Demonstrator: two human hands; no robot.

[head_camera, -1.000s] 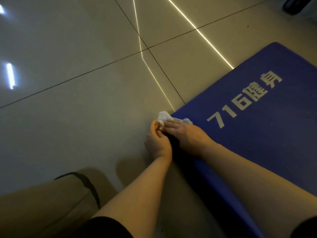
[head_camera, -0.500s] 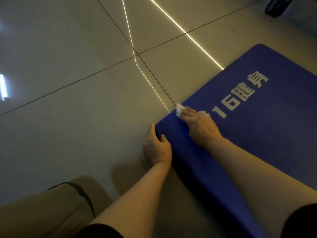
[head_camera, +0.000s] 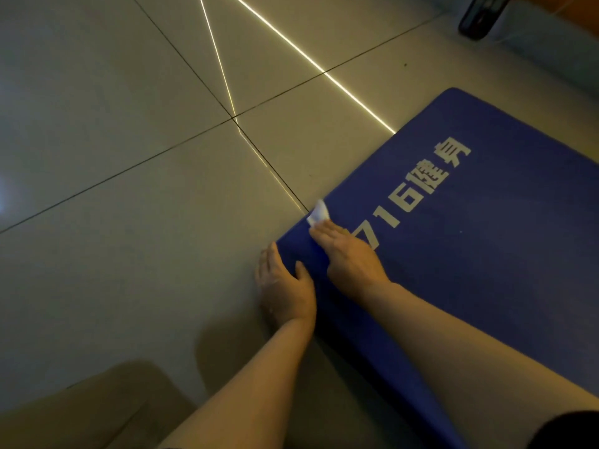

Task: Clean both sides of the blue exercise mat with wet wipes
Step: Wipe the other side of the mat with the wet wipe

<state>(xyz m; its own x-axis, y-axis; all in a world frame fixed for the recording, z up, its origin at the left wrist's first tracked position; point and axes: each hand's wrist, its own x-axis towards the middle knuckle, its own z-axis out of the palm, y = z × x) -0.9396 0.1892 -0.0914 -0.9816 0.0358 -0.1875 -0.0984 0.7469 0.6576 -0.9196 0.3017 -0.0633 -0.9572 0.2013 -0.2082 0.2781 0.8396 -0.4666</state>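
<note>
The blue exercise mat (head_camera: 486, 260) lies flat on the tiled floor at the right, with white lettering on its top. My right hand (head_camera: 348, 254) lies flat on the mat near its left edge and presses a white wet wipe (head_camera: 318, 215) under straight fingers; the wipe sticks out past the fingertips at the mat's edge. My left hand (head_camera: 285, 286) rests at the mat's near-left corner, with its thumb on top of the mat and its fingers along the edge beside the floor.
Grey floor tiles (head_camera: 129, 157) with dark grout lines and bright light reflections spread to the left and ahead. A dark object (head_camera: 479, 14) stands at the top right. My knee in tan cloth (head_camera: 81, 413) is at the bottom left.
My right hand has slid the wipe forward along the mat's left edge, away from the corner. My left hand let go of the wipe and stays at the mat's corner.
</note>
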